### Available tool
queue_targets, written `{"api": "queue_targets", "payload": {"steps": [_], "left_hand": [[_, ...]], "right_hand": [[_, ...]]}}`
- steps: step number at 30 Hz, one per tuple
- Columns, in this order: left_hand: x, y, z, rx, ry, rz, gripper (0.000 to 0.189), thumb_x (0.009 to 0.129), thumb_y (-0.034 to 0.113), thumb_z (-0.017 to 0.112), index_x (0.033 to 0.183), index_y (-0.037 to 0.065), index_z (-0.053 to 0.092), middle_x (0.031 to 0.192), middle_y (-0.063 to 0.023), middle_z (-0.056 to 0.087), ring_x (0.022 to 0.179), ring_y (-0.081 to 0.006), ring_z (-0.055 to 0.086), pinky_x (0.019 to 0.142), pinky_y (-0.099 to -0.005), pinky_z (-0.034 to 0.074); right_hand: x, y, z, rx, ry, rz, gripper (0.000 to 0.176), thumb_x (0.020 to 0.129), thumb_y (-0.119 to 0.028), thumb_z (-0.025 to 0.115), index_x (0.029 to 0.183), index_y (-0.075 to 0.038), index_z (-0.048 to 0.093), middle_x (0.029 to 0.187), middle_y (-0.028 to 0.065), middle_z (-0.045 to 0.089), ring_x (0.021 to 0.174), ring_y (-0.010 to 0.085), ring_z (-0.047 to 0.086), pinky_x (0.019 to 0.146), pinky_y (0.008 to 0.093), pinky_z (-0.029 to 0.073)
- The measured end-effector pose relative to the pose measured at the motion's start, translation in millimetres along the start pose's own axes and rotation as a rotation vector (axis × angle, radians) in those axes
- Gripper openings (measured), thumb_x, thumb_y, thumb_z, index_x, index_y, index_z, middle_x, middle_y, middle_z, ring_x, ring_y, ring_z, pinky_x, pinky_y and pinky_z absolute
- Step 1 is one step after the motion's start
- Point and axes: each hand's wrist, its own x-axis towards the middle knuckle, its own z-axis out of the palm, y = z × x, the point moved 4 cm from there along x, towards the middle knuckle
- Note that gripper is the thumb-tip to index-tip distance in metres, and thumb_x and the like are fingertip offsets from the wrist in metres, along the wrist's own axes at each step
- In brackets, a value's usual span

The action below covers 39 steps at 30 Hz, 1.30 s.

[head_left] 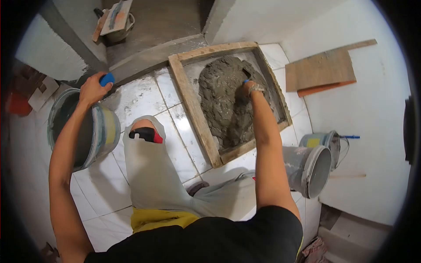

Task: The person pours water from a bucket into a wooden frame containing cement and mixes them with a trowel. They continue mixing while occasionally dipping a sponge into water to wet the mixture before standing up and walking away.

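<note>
My left hand [92, 90] is closed on a small blue object [106, 79] whose kind I cannot make out, above the rim of a large bucket [107, 129]. My right hand [254, 89] reaches into a wooden-framed mixing tray [193, 111], closed round a blue-handled trowel [246, 81]; its blade is mostly hidden. Beneath that hand lies a heap of wet grey mortar [219, 96], lumpy and spread across much of the tray. Mortar smears show around my right wrist.
Two more buckets, one grey [302, 171] and tipped on its side, sit at the right. A wooden board [322, 72] leans on the right wall. At the upper left, a float [117, 17] rests on a container. White tiles [136, 98] cover the floor around my knees.
</note>
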Motion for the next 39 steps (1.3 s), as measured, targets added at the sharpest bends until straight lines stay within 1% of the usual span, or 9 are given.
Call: {"api": "queue_targets", "payload": {"steps": [4, 10, 14, 20, 24, 27, 30, 36, 39], "left_hand": [[2.3, -7.0, -0.3, 0.000, -0.027, -0.001, 0.052, 0.078, 0.036, 0.070, 0.123, 0.010, 0.064, 0.116, -0.0177, 0.068, 0.107, -0.0364, 0.065, 0.092, -0.0439, 0.050], [4.7, -5.8, -3.8, -0.030, -0.013, 0.013, 0.053, 0.078, 0.036, 0.070, 0.123, 0.010, 0.064, 0.117, -0.0169, 0.068, 0.106, -0.0360, 0.065, 0.092, -0.0440, 0.050], [5.7, -10.7, 2.1, -0.013, -0.030, 0.016, 0.053, 0.077, 0.036, 0.070, 0.123, 0.010, 0.064, 0.119, -0.0171, 0.067, 0.106, -0.0362, 0.065, 0.092, -0.0444, 0.051], [-2.6, -15.6, 0.8, 0.055, -0.013, 0.057, 0.055, 0.076, 0.037, 0.070, 0.124, 0.010, 0.064, 0.118, -0.0166, 0.066, 0.106, -0.0360, 0.065, 0.092, -0.0448, 0.051], [2.8, -12.5, -3.5, -0.021, 0.010, 0.050, 0.053, 0.076, 0.035, 0.069, 0.122, 0.009, 0.065, 0.117, -0.0168, 0.066, 0.105, -0.0362, 0.065, 0.093, -0.0449, 0.051], [3.2, -8.2, -2.4, -0.043, -0.005, 0.029, 0.053, 0.076, 0.035, 0.070, 0.122, 0.009, 0.065, 0.117, -0.0169, 0.066, 0.105, -0.0362, 0.065, 0.093, -0.0450, 0.051], [4.8, -13.8, -0.4, -0.012, -0.018, 0.013, 0.053, 0.075, 0.035, 0.070, 0.122, 0.009, 0.065, 0.117, -0.0167, 0.067, 0.106, -0.0359, 0.065, 0.093, -0.0450, 0.050], [2.5, -13.5, -0.7, -0.015, 0.041, 0.047, 0.052, 0.077, 0.035, 0.069, 0.121, 0.009, 0.065, 0.117, -0.0164, 0.067, 0.107, -0.0360, 0.065, 0.093, -0.0450, 0.050], [-3.1, -14.5, -3.7, -0.035, 0.038, 0.037, 0.052, 0.077, 0.036, 0.069, 0.122, 0.010, 0.064, 0.117, -0.0162, 0.067, 0.108, -0.0358, 0.064, 0.094, -0.0445, 0.050]], "right_hand": [[-62.0, 27.2, 60.7, -0.144, 0.031, -0.134, 0.046, 0.086, -0.026, 0.064, 0.122, 0.003, 0.059, 0.122, 0.0249, 0.064, 0.114, 0.0415, 0.062, 0.095, 0.0478, 0.052], [-201.7, 34.3, -134.9, -0.247, -0.341, -0.079, 0.041, 0.075, -0.017, 0.065, 0.112, 0.001, 0.062, 0.110, 0.0216, 0.069, 0.105, 0.0338, 0.068, 0.087, 0.0440, 0.055], [-140.5, -5.9, -162.1, -0.013, -0.001, -0.076, 0.029, 0.079, -0.016, 0.064, 0.103, 0.001, 0.067, 0.112, 0.0226, 0.068, 0.103, 0.0341, 0.069, 0.088, 0.0462, 0.055], [-28.0, -43.7, 12.5, 0.095, 0.066, -0.087, 0.045, 0.083, -0.017, 0.061, 0.120, 0.007, 0.056, 0.117, 0.0252, 0.066, 0.108, 0.0372, 0.066, 0.086, 0.0453, 0.056], [-120.7, 4.2, -45.9, -0.171, -0.173, -0.106, 0.048, 0.083, -0.020, 0.062, 0.119, 0.010, 0.057, 0.122, 0.0297, 0.062, 0.116, 0.0381, 0.062, 0.096, 0.0474, 0.052], [-171.0, 6.4, -152.1, -0.354, -0.293, -0.061, 0.040, 0.077, -0.021, 0.064, 0.114, -0.009, 0.069, 0.112, 0.0160, 0.070, 0.105, 0.0311, 0.069, 0.086, 0.0426, 0.057], [-176.2, -35.5, -196.6, -0.327, -0.015, -0.128, 0.038, 0.080, -0.019, 0.063, 0.115, -0.006, 0.067, 0.110, 0.0187, 0.070, 0.105, 0.0311, 0.069, 0.087, 0.0426, 0.056], [-99.0, -96.6, -45.1, -0.165, 0.120, -0.239, 0.040, 0.086, -0.012, 0.056, 0.122, 0.004, 0.050, 0.111, 0.0233, 0.069, 0.105, 0.0407, 0.067, 0.090, 0.0482, 0.054], [-132.8, -50.1, -34.1, -0.181, -0.132, -0.108, 0.044, 0.085, -0.013, 0.056, 0.124, 0.005, 0.049, 0.116, 0.0258, 0.067, 0.108, 0.0392, 0.066, 0.091, 0.0479, 0.054]]}}
